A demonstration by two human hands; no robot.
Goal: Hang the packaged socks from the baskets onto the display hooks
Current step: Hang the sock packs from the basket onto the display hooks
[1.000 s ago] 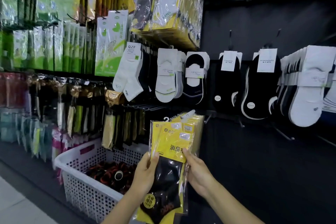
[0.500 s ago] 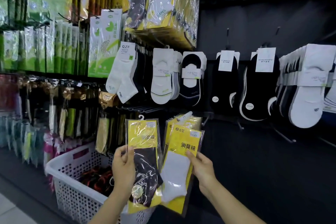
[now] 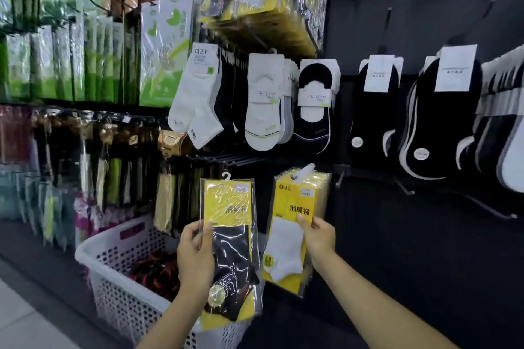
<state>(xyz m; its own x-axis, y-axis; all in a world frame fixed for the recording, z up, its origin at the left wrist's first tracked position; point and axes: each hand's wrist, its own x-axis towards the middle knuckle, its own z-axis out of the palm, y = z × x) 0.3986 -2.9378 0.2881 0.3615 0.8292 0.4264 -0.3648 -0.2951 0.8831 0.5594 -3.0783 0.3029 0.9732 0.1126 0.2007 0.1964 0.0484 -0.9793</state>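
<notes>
Pinching white-sock pack (image 3: 286,249) marked "消臭袜" in right hand (image 3: 320,238) grip; clasping black-sock pack (image 3: 232,249) in left hand (image 3: 195,255), above basket (image 3: 119,303).

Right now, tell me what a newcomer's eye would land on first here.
Two bright yellow bundles at lower centre stand out: the left hand holds a pack of black socks, and the right hand grips a stack of white-sock packs beside it. A white basket stands at lower left, and black and white socks hang in rows above.
</notes>
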